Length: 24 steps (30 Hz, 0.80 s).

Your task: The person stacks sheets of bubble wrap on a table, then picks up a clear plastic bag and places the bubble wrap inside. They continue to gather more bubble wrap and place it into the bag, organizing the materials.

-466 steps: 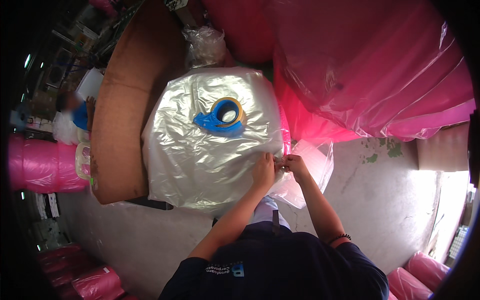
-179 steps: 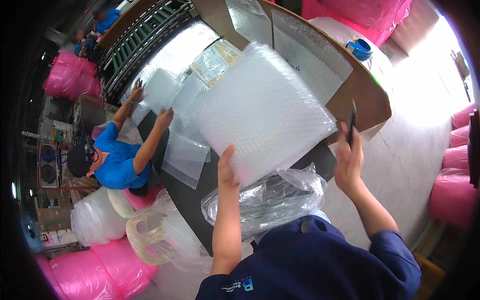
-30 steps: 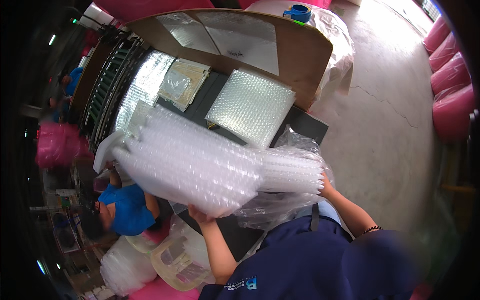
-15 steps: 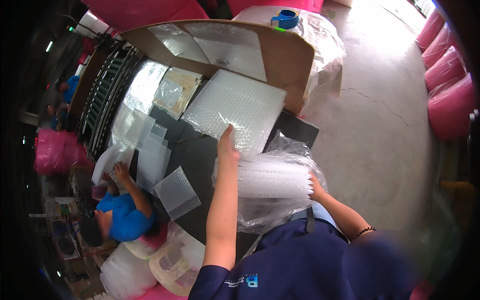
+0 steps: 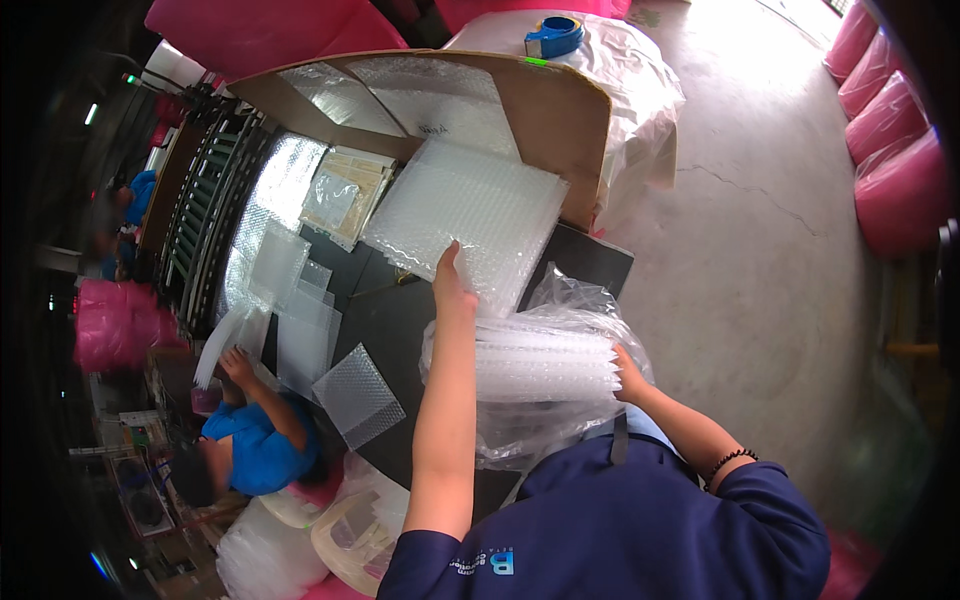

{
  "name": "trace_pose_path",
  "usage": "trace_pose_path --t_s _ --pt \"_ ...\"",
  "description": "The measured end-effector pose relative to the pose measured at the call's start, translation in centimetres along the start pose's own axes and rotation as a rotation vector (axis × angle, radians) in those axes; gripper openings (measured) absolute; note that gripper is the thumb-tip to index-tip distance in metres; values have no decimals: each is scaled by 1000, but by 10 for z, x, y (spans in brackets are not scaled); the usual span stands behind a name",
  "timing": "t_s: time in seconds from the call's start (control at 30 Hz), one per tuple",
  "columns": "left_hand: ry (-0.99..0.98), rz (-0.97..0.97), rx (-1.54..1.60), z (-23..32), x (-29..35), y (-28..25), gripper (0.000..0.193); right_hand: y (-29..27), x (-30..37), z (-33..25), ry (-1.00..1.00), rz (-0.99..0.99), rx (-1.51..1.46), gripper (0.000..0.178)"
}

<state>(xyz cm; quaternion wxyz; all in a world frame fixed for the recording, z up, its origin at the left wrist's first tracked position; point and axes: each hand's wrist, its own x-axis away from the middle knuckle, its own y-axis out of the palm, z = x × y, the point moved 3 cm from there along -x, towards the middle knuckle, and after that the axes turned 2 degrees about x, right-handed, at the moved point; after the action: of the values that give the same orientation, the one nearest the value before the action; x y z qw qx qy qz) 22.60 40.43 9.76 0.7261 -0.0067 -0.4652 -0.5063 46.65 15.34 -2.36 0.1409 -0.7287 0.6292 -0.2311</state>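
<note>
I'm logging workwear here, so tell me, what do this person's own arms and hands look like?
Short navy sleeves end above the uncovered forearms. A black, bumpy band circles the right arm below its sleeve. The left hand and right hand show no gloves.

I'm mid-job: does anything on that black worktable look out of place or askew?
Yes: a small, squarish, clear bubble-wrap piece on the black worktable looks stray, turned at a different angle from the overlapping clear plastic sheets beside it. I see no spill.
</note>
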Motion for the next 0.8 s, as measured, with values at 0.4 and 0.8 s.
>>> trace_pose_path --t_s 0.4,0.8 --pt "255 -458 90 24 77 -112 58 -7 -5 -11 170 -61 -102 85" --pt "552 -287 -1084 64 228 -168 52 7 -46 -23 3 -39 -73 82"
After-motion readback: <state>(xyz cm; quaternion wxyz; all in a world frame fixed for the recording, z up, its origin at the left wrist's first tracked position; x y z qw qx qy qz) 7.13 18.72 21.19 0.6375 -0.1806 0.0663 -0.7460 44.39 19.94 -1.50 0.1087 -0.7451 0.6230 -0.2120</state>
